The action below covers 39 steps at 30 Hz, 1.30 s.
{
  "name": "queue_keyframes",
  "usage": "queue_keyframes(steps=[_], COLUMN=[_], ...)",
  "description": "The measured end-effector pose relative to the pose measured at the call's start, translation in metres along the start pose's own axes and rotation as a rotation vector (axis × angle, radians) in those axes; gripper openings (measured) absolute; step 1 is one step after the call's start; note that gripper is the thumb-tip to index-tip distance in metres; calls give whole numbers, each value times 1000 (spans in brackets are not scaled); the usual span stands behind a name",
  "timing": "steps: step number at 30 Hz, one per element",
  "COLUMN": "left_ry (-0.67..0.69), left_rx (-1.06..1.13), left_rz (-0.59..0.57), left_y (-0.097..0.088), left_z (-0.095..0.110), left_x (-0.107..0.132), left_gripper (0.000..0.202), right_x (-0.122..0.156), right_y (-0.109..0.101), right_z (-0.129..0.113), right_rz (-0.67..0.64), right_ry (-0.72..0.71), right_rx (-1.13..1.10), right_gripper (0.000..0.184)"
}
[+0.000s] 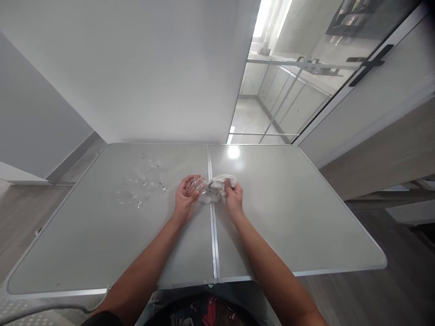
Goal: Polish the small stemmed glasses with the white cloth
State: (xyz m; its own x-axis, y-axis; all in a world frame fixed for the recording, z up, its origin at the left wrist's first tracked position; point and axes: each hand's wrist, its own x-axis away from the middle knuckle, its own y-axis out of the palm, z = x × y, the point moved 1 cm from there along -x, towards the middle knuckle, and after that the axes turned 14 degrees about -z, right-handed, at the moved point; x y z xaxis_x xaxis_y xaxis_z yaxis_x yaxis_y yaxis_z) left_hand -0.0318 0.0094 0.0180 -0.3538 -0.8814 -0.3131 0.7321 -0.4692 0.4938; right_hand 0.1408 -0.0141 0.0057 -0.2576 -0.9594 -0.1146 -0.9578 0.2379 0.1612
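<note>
A clear stemmed glass (197, 184) lies sideways in my left hand (185, 197), whose fingers wrap round its bowl. Its stem end points right, toward a white cloth (217, 183). My right hand (234, 197) grips that cloth, which is bunched over the stem end, so the base is hidden. Both hands are close together above the seam in the middle of the table. To the left of my left hand, several clear stemmed glasses (139, 185) sit grouped on the table; their outlines are faint against the pale surface.
The pale folding table (288, 217) has a metal rim and a metal centre seam (214, 240). A white wall (163, 90) rises behind it. A glass-paned door (278, 95) stands at the back right, and a chair's curved rail (68, 308) is at the front left.
</note>
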Motion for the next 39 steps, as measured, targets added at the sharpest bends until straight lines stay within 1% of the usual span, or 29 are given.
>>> queue_keyframes(steps=[1,2,3,4,5,7,8,10,13,16,19,21,24,27,29,31,34,36,39], left_ry=[26,56,86,106,115,96,74,21,-60,-83,-79,-50,6,-20,-36,-14,37,32,7], left_rx=[0,0,-1,-4,-9,-28,-44,-89,-187,-291,-369,-422,-485,-500,-502,-503,-499,-503,-516], left_rz=[16,37,57,68,67,44,30,21,51,91,143,193,261,243,229,251,284,275,254], left_y=[-1,-1,-1,0,2,6,9,12,12,9,10,11,13,13,12,11,11,11,12], left_z=[2,3,4,5,6,4,3,-1,-8,-11,-9,-6,-2,-1,-2,-2,-1,0,0], left_x=[0,0,0,-1,-1,0,0,2,5,7,7,7,7,8,8,7,6,6,7], left_gripper=[57,58,60,61,63,67,69,70,59,46,39,34,30,29,30,29,29,29,29], right_x=[-2,-3,-4,-4,-4,0,3,8,12,12,11,11,11,13,13,13,12,12,12], right_y=[-3,-5,-6,-4,-1,11,17,26,31,32,31,29,28,27,28,27,23,23,24], right_z=[-1,-2,-3,-5,-6,-8,-8,-7,-5,-4,-5,-7,-12,-17,-17,-17,-16,-16,-15], right_rz=[130,226,266,246,173,-48,-139,-234,-253,-240,-216,-208,-205,-229,-281,-324,-285,-257,-292], right_ry=[5,3,12,36,72,155,180,180,112,119,179,207,186,145,189,249,242,218,261], right_rx=[-95,-167,-227,-288,-355,-487,-533,-546,-447,-418,-526,-573,-581,-608,-595,-555,-562,-606,-607], right_gripper=[40,40,39,38,37,36,36,34,33,31,29,28,25,24,25,24,20,21,23])
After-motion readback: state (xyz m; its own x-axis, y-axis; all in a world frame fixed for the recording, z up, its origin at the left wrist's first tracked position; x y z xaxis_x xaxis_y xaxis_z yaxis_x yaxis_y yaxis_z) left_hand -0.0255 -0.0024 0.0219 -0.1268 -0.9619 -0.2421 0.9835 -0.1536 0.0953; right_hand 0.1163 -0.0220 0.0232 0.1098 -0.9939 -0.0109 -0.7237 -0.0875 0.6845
